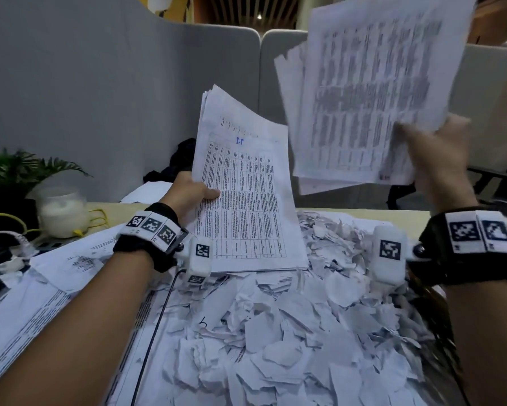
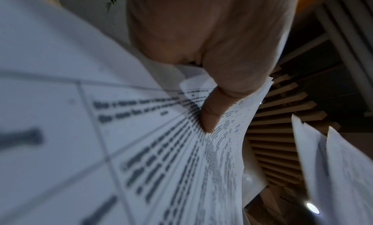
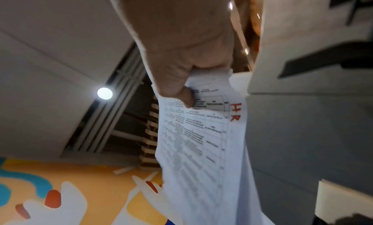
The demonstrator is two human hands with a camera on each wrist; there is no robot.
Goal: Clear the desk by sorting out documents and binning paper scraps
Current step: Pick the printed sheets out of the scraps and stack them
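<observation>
My left hand [image 1: 195,192] grips a stack of printed table documents marked "I.T" in blue [image 1: 246,194], held upright with its lower edge on the scrap pile; the thumb [image 2: 212,113] presses on the front page. My right hand [image 1: 434,150] holds a second stack [image 1: 372,92] raised high at the right, blurred; in the right wrist view this stack [image 3: 201,140] bears a red "HR" mark. A big heap of torn white paper scraps [image 1: 290,332] covers the desk below both hands.
More printed sheets [image 1: 41,294] lie flat at the left under my forearm. A white jar [image 1: 63,210], yellow cable and a green plant [image 1: 18,168] stand at the far left. Grey partition panels [image 1: 100,83] close off the back. A dark chair [image 1: 498,177] stands at right.
</observation>
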